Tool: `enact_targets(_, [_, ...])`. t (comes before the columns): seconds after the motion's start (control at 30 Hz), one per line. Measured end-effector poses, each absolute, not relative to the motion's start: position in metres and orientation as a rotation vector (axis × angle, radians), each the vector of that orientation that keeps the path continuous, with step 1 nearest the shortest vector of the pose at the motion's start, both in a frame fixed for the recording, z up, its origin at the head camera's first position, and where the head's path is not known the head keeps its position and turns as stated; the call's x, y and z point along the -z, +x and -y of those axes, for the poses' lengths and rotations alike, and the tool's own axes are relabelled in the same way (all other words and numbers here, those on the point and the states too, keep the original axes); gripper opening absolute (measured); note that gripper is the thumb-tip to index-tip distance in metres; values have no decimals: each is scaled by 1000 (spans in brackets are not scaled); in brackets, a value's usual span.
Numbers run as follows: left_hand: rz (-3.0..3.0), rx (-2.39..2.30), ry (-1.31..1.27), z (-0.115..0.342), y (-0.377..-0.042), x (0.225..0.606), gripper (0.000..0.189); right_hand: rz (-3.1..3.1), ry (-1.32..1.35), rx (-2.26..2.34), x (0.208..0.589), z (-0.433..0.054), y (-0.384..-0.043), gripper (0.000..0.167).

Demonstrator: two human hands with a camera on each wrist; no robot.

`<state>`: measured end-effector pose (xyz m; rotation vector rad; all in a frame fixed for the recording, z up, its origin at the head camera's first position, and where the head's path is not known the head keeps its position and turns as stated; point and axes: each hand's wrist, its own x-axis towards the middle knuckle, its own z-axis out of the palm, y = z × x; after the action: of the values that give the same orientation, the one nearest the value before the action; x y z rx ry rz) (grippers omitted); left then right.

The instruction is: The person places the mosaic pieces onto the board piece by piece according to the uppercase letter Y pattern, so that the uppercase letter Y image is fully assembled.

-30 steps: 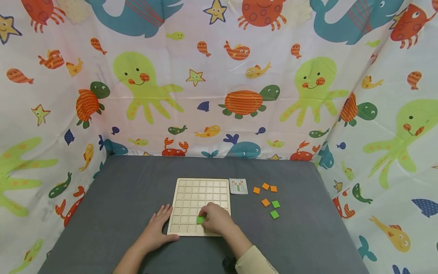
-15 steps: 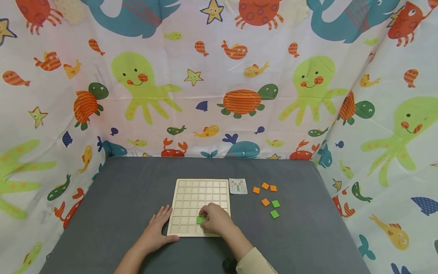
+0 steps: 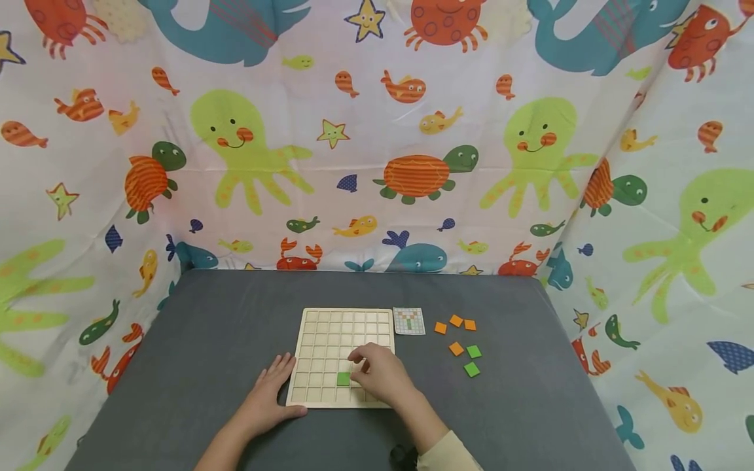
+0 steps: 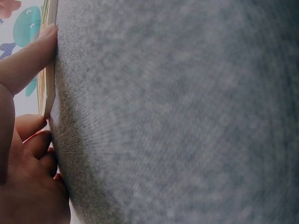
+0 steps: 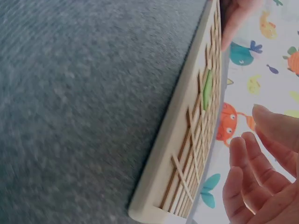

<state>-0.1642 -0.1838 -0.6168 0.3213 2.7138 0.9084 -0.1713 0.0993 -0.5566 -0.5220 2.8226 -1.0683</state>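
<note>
A wooden grid board [image 3: 318, 350] lies on the grey table, with one green square tile [image 3: 343, 379] sitting in a cell near its lower middle. My left hand [image 3: 268, 399] rests at the board's lower left corner, thumb along the front edge and fingers against the left side. Just right of the green tile, my right hand [image 3: 383, 374] hovers over the board with loosely bent fingers and nothing between them. The right wrist view shows that hand [image 5: 266, 172] apart from the board and the tile [image 5: 207, 89] in its cell.
To the right of the board lies a small printed grid card [image 3: 409, 321]. Several orange tiles [image 3: 456, 348] and two green tiles [image 3: 472, 369] are scattered farther right. A cloth [image 3: 412, 216] with sea animals hangs behind and beside the table [image 3: 235, 314].
My right hand has let go of the green tile and moved slightly right and up from it. The tile stays in its cell. My left hand keeps its place on the board.
</note>
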Motion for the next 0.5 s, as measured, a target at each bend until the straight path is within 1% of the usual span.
enact_targets(0.5, [-2719,-923,351,186,-163,617,117,-2873,-464,1225,537,-123,-164,27])
